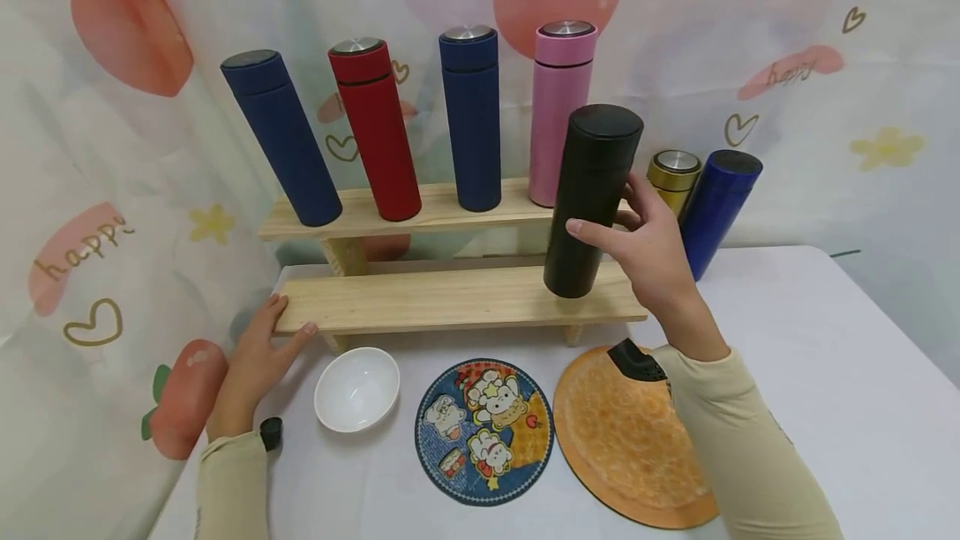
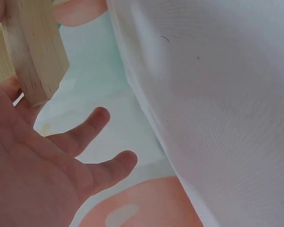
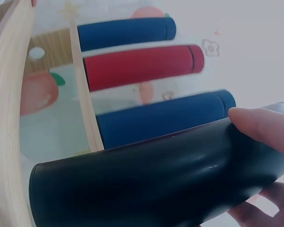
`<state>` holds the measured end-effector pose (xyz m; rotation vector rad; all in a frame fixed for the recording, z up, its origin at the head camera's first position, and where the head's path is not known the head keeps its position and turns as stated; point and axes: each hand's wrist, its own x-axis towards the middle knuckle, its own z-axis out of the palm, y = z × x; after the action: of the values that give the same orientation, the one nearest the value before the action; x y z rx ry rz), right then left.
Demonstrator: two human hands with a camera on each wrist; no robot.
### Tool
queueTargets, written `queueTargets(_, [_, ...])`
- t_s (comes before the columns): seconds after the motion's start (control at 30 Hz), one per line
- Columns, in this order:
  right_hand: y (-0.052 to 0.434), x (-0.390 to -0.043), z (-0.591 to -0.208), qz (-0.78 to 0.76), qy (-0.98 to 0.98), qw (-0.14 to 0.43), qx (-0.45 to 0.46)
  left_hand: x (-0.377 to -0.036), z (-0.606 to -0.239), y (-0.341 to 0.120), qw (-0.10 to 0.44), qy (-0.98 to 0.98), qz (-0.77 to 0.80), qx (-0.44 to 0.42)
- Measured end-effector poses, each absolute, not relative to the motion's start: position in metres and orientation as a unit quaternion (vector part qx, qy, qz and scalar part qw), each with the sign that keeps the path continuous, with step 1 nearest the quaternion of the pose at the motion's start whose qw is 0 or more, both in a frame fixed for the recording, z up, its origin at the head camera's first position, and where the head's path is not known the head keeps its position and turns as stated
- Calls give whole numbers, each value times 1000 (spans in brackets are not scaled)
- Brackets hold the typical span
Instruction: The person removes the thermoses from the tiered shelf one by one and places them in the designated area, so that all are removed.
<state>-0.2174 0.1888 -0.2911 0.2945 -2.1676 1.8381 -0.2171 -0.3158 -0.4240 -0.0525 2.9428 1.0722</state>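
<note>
My right hand (image 1: 654, 261) grips a black thermos flask (image 1: 588, 215) over the right end of the lower board of a two-step wooden rack (image 1: 450, 298). The flask tilts slightly, and I cannot tell whether its base touches the board. Thumb and fingers lie on opposite sides of the black flask (image 3: 146, 175) in the right wrist view. My left hand (image 1: 255, 361) holds the lower board's left end. In the left wrist view, fingers of the left hand (image 2: 33, 156) lie against the wooden board end (image 2: 35, 52), while two others stick out past it.
On the upper board stand a dark blue flask (image 1: 281, 140), a red flask (image 1: 375, 132), another blue flask (image 1: 471, 123) and a pink flask (image 1: 562, 107). Right of the rack are gold (image 1: 672, 177) and blue (image 1: 717, 211) flasks. In front lie a white bowl (image 1: 357, 390) and two round mats (image 1: 483, 432).
</note>
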Motion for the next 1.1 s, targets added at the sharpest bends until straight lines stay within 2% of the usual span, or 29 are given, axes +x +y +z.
queueTargets(0.6, [250,-207,-292,662,-725,188,42,-216,-424,-318,12,940,340,-17])
queueTargets(1.1, [300,-200,-309,634,-742,216,-20,-214,-422,-316,11,941,339,-13])
